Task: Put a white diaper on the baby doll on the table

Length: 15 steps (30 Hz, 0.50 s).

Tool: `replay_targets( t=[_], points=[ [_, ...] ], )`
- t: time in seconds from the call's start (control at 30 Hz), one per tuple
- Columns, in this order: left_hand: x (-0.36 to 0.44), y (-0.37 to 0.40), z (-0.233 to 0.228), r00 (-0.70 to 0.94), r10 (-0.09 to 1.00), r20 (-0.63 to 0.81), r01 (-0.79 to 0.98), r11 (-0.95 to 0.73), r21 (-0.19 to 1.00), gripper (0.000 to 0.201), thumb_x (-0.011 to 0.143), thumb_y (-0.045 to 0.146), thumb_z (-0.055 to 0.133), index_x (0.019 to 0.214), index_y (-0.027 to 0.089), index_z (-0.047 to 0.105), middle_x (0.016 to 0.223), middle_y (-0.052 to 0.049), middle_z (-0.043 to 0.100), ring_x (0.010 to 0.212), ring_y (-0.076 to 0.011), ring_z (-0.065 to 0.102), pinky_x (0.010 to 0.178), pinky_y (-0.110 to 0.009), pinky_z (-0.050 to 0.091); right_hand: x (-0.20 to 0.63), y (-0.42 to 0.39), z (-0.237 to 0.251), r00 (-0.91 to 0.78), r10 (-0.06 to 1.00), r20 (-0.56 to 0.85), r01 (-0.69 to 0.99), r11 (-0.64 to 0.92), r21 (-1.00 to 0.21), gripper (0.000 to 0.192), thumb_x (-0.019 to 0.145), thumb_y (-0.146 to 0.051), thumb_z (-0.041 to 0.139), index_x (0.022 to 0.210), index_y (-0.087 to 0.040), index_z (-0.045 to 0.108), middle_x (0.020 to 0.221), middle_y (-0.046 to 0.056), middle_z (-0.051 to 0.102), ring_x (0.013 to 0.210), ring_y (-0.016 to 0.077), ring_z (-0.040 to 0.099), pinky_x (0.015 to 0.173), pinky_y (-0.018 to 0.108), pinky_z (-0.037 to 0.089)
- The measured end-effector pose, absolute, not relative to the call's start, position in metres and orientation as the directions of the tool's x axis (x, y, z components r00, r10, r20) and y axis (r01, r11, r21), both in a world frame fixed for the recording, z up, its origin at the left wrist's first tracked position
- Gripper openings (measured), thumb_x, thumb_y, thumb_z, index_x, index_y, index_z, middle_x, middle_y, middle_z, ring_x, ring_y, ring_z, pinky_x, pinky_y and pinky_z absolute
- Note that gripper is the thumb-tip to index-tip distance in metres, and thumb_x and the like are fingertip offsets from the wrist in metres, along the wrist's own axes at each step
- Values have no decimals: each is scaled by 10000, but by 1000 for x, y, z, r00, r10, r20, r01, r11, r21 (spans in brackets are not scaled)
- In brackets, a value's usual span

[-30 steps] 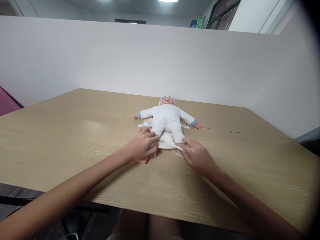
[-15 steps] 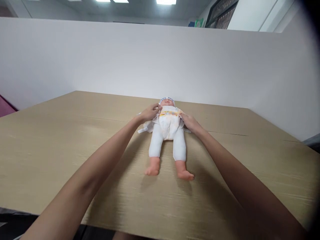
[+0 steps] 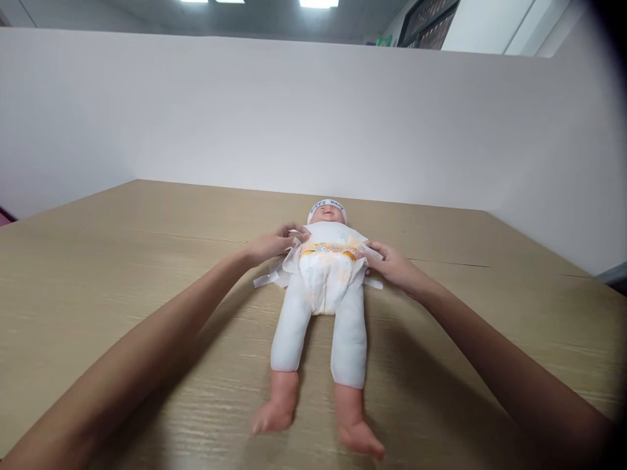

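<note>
I am in what looks like an office or training room, seated at a partitioned workstation. My wood-grain laminate counter (image 3: 147,261) is boxed in by plain white partition panels (image 3: 245,111) that rise along its far edge and its right edge. Over the top of the panels I see a grey ceiling with rectangular strip lights (image 3: 318,3), and towards the far right corner a dark gridded window or shelving unit (image 3: 431,26), too small to tell which.
</note>
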State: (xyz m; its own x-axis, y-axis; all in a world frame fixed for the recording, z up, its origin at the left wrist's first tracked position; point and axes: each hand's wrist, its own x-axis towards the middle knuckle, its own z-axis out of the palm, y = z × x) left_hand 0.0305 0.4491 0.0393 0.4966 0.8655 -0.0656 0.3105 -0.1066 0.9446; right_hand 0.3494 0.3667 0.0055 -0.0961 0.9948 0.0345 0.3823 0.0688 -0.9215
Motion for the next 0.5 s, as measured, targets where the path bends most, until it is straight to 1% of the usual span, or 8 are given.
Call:
replay_targets(
  t=[0.07,0.1,0.17,0.2,0.27,0.37,0.43,0.5],
  points=[
    [32,451,51,382,923,-42,330,-94,939,541,873,570,759,1253,198,659,1246,-58,743,925,-109,623,837,-255,475,361,361,9,-42,999,18,340,31,-940,892,684,-843,841,1245,-163,701,1208,107,764,889,120,684,756,207,572],
    [34,450,57,332,943,-23,351,-101,931,509,909,559,725,1249,186,660,1313,-71,735,965,-115,635,874,-265,484,368,358,9,-23,1000,20,340,27,-940,897,679,-845,844,1243,-164,694,1236,110,757,940,129,691,778,205,564],
    [43,442,71,290,955,57,414,-179,893,462,966,555,666,1233,178,673,1369,-75,721,1042,-135,645,935,-282,491,379,351,5,11,999,43,425,35,-905,804,770,-826,782,1223,-166,709,1219,106,761,990,141,699,823,218,547],
    [49,435,77,300,947,113,439,-242,865,458,984,564,646,1239,186,680,1367,-68,720,1080,-148,648,962,-290,493,382,346,1,37,998,58,501,31,-865,725,835,-795,736,1201,-170,724,1170,97,769,964,137,696,827,226,527],
    [65,417,85,384,895,227,460,-399,793,442,1002,577,621,1233,209,701,1333,-50,728,1140,-174,650,998,-311,495,385,336,-10,113,987,114,673,9,-740,561,930,-703,665,1120,-181,748,1044,69,771,868,123,668,791,234,458],
    [93,394,81,572,752,328,458,-625,632,402,1018,554,592,1175,216,744,1283,-51,740,1199,-207,646,1073,-367,491,379,324,-26,165,958,236,841,-12,-541,429,959,-603,652,1017,-186,736,949,51,744,791,120,604,715,235,324],
    [108,387,72,634,695,339,492,-700,518,422,1018,566,582,1155,211,763,1248,-73,745,1250,-248,623,1146,-432,465,374,320,-35,155,941,302,870,15,-492,408,948,-584,672,998,-181,720,930,54,725,791,125,585,703,230,280],
    [117,384,61,627,701,340,549,-707,446,461,995,618,601,1151,217,767,1223,-85,745,1296,-291,584,1200,-497,429,372,319,-42,147,933,328,874,32,-485,407,937,-581,687,998,-180,718,896,55,704,788,130,570,699,223,267]
  ],
)
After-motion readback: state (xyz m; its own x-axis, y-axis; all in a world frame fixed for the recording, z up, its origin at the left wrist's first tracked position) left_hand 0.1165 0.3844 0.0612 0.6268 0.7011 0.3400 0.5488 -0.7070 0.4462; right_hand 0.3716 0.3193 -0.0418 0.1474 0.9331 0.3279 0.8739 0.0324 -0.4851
